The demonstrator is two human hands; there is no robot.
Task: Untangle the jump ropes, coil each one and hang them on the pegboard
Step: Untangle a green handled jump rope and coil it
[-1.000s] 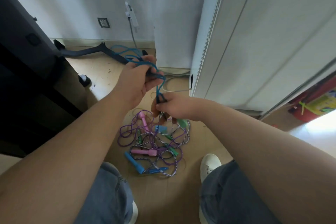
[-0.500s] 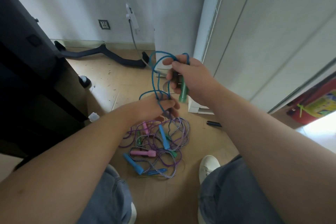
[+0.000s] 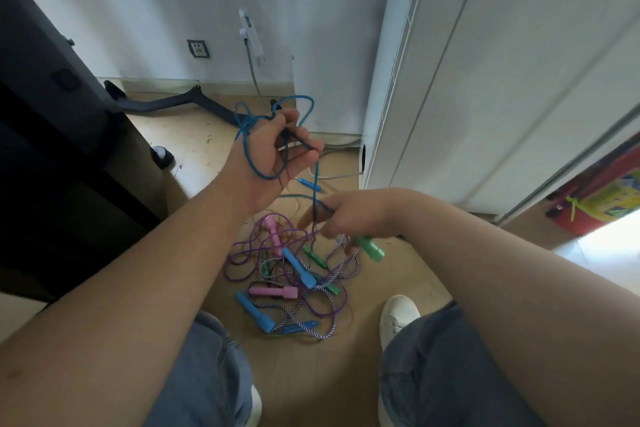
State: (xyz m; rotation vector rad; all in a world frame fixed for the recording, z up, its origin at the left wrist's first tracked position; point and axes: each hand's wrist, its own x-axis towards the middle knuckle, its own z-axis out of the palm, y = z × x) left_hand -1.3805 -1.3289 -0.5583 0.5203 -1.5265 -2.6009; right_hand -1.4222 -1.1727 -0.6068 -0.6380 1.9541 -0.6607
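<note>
My left hand (image 3: 277, 152) is raised with loops of a blue jump rope (image 3: 258, 125) wound around it, fingers curled over the strands. From it the blue rope drops to my right hand (image 3: 349, 215), which grips the rope and a green handle (image 3: 370, 248). Below, on the floor, lies a tangle of ropes (image 3: 294, 277): a purple rope with pink handles (image 3: 273, 292), a striped rope with blue handles (image 3: 254, 312), and green handles among them. No pegboard is in view.
A black desk or cabinet (image 3: 52, 149) stands at the left. White cabinet doors (image 3: 485, 80) fill the right. A black stand leg (image 3: 180, 102) and a grey cable (image 3: 254, 80) run along the wall. My white shoe (image 3: 398, 315) is beside the tangle.
My left hand rose from low by the tangle to high with blue loops around it. My right hand dropped from high to low, still holding the green handle.
</note>
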